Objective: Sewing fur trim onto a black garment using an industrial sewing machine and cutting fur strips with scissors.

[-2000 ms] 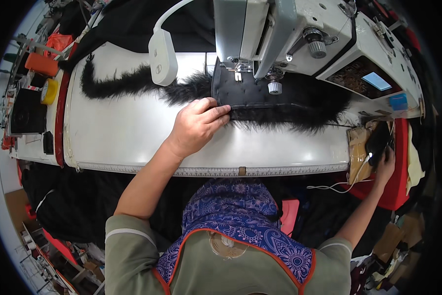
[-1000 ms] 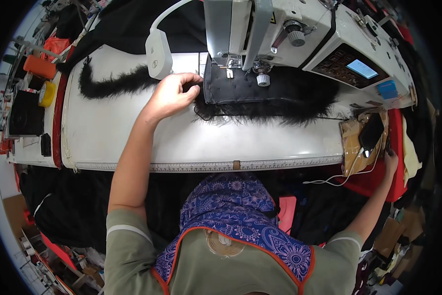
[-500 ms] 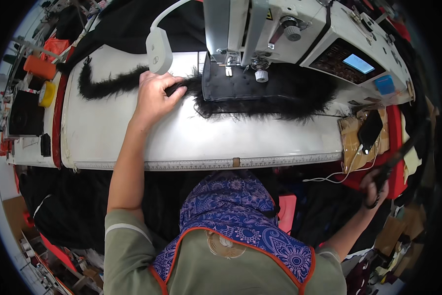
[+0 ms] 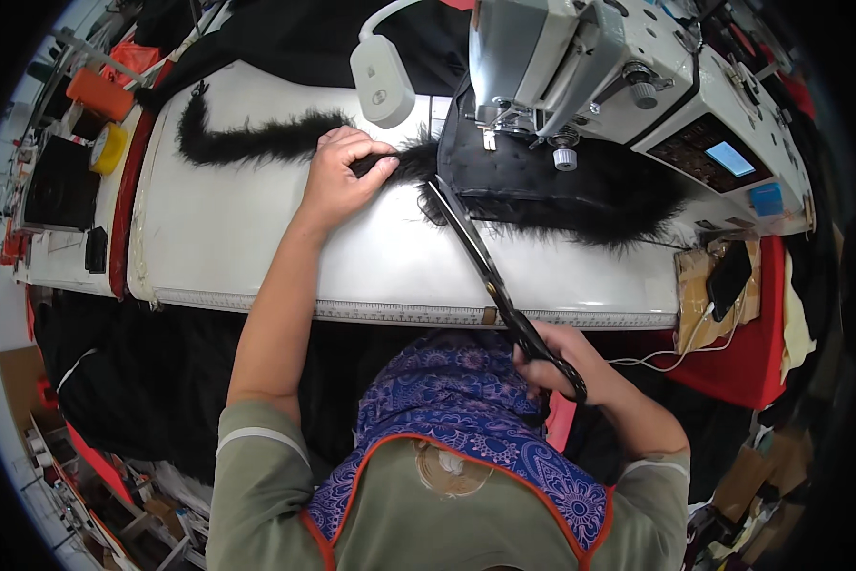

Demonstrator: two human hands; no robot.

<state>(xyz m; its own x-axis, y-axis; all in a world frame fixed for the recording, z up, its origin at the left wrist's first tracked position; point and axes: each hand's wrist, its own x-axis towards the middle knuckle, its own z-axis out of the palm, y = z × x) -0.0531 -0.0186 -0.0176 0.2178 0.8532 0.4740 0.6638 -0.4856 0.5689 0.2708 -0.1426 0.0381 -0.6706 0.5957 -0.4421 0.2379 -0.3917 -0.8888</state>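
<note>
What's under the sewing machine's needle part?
A black quilted fabric piece edged with black fur trim lies under the sewing machine head. The machine covers the fabric's far part, so how far back it goes cannot be seen.

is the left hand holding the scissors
No, the right hand grips the black scissors, while the left hand pinches the black fur strip.

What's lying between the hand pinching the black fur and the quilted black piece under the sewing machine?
In the head view, between the left hand and the quilted black piece, a short stretch of fur strip runs, and the scissors tip reaches it.
</note>
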